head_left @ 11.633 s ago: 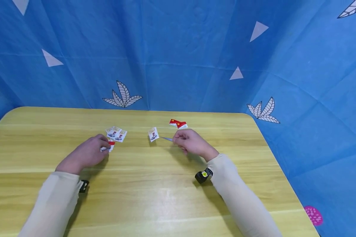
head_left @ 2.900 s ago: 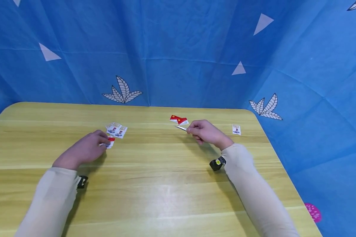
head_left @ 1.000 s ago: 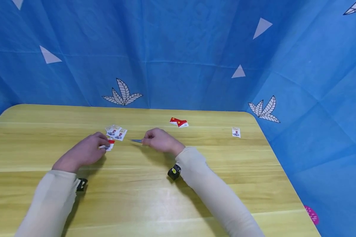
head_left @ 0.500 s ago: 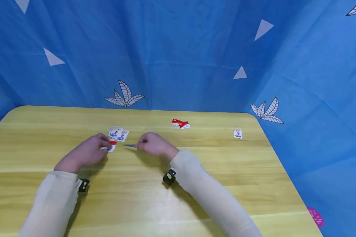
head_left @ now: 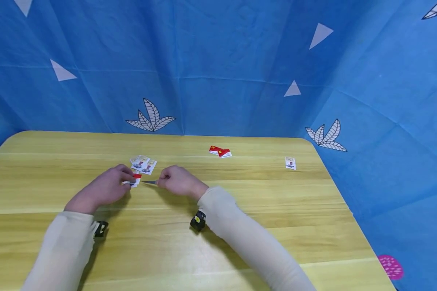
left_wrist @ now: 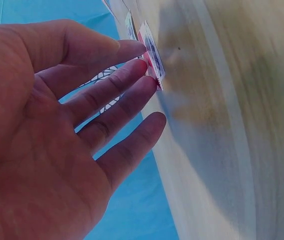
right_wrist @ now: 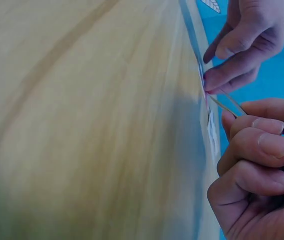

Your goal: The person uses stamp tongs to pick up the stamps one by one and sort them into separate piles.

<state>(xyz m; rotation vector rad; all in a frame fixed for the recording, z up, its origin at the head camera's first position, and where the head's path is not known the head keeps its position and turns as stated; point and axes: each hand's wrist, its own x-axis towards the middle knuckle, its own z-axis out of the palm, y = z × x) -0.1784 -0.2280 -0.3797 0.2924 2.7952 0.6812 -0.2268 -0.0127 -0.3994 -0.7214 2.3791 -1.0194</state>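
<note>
My right hand (head_left: 180,181) pinches a pair of tweezers (head_left: 151,182), tips pointing left toward a small stack of stamps (head_left: 136,181). In the right wrist view the two thin arms of the tweezers (right_wrist: 225,105) reach close to the stack; whether they touch it I cannot tell. My left hand (head_left: 108,186) rests its fingertips on the stack, partly covering it. In the left wrist view its fingers (left_wrist: 124,107) are fairly straight and the stamps (left_wrist: 153,57) have notched edges. Just behind lie several overlapping white stamps (head_left: 144,164) with a printed picture.
Two red-and-white stamps (head_left: 220,152) overlap near the table's back edge. A single white stamp (head_left: 290,163) lies at the far right. The wooden table (head_left: 160,250) meets a blue curtain (head_left: 218,81) behind and on the right.
Earlier the tweezers carried a white stamp, which then lay at the far right. My right hand has since moved left with the tweezers to the stack. The left hand has stayed put.
</note>
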